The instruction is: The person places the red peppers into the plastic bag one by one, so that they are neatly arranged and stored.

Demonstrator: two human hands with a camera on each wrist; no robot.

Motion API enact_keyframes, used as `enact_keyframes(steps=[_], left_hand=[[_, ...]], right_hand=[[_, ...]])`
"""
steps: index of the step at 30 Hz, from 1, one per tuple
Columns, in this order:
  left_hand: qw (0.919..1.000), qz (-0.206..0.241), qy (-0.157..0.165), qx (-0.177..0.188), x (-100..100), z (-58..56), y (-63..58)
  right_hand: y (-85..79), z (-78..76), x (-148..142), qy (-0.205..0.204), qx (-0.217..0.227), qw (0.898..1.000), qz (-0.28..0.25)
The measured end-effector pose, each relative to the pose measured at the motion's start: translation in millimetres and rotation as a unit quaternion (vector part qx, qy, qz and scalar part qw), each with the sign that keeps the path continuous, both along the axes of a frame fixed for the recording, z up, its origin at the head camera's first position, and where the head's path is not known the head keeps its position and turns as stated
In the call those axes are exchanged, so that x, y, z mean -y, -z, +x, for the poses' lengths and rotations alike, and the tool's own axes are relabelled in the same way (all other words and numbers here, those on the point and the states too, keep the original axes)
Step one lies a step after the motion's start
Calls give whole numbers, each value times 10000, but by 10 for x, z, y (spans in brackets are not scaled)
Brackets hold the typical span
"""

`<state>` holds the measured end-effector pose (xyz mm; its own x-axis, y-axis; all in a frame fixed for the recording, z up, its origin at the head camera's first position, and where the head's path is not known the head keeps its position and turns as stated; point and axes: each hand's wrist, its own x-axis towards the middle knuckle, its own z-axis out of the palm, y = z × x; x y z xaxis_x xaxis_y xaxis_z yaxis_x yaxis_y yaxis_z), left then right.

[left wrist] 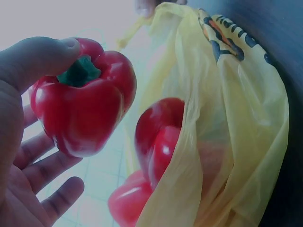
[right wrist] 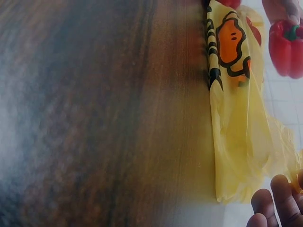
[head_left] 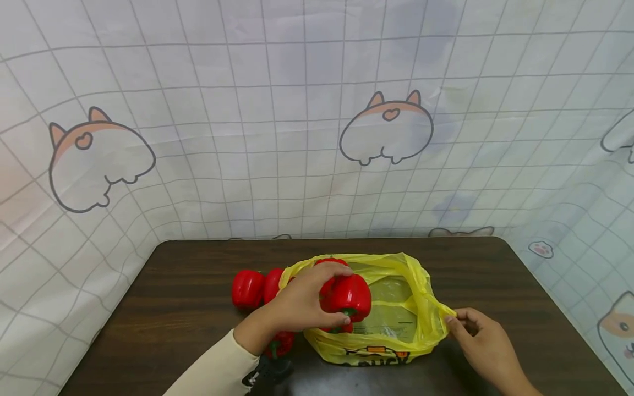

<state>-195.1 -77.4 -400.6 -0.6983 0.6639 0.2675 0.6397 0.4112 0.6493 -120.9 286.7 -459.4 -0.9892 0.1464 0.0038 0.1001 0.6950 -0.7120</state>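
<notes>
My left hand (head_left: 309,300) grips a red bell pepper (head_left: 353,297) with a green stem, thumb across its stem end, over the open mouth of a yellow plastic bag (head_left: 426,324). In the left wrist view the held bell pepper (left wrist: 87,113) is apart from the bag. Other red peppers (left wrist: 163,142) sit at the bag's near side in that view, partly behind its yellow film. At the bag's right edge, my right hand (head_left: 487,344) pinches the film between thumb and fingers. Dark lettering and an orange duck print (right wrist: 230,42) mark the bag's front.
Left of the bag, red bell peppers (head_left: 247,290) rest on the dark wooden table (head_left: 188,308); another pepper (head_left: 280,345) lies below my left wrist. A black object (head_left: 269,374) is near the sleeve. Behind the table hangs a white gridded cloth (head_left: 247,137) with cartoon animals.
</notes>
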Motion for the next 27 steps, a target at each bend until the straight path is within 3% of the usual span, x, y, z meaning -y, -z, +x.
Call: enact_keyframes(steps=[27], left_hand=[[9920,-1128,-28,-558,-432,-91,197]], right_hand=[[-5,-20,-14,32,162,9998,-59]])
